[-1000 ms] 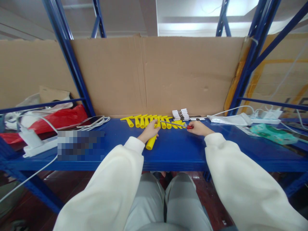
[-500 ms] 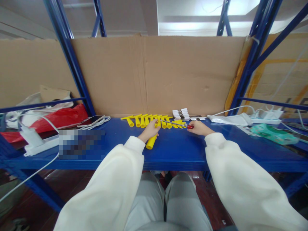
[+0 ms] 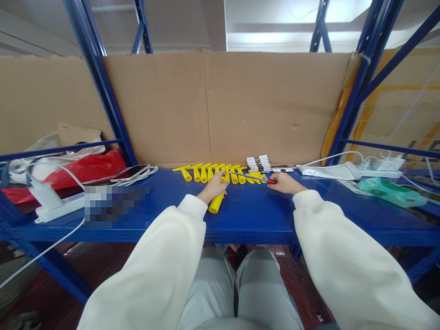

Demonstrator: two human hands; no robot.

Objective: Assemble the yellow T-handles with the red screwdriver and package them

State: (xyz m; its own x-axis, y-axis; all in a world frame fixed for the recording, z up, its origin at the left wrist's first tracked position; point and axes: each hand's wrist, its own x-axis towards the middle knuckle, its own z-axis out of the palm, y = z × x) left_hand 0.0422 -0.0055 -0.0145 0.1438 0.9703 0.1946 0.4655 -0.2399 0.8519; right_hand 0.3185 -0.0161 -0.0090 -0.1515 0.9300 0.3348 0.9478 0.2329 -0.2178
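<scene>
My left hand (image 3: 216,184) is closed around a yellow tube-shaped piece (image 3: 215,204), whose round end points toward me. In my right hand (image 3: 283,183) is a screwdriver (image 3: 272,181) with a red handle. Its long metal shaft runs leftward, and the tip is at the upper part of the yellow piece by my left fingers. Behind my hands, several similar yellow pieces (image 3: 186,174) lie in a row on the blue table, some partly hidden by my left hand. Smaller yellow parts (image 3: 256,178) lie under and behind the shaft.
White-and-black small items (image 3: 258,163) are stacked by the cardboard wall (image 3: 268,105). A phone (image 3: 134,172), white cables and a red bag (image 3: 89,168) are on the left. A white pouch (image 3: 330,170), a green packet (image 3: 392,191) and a power strip (image 3: 381,170) are on the right.
</scene>
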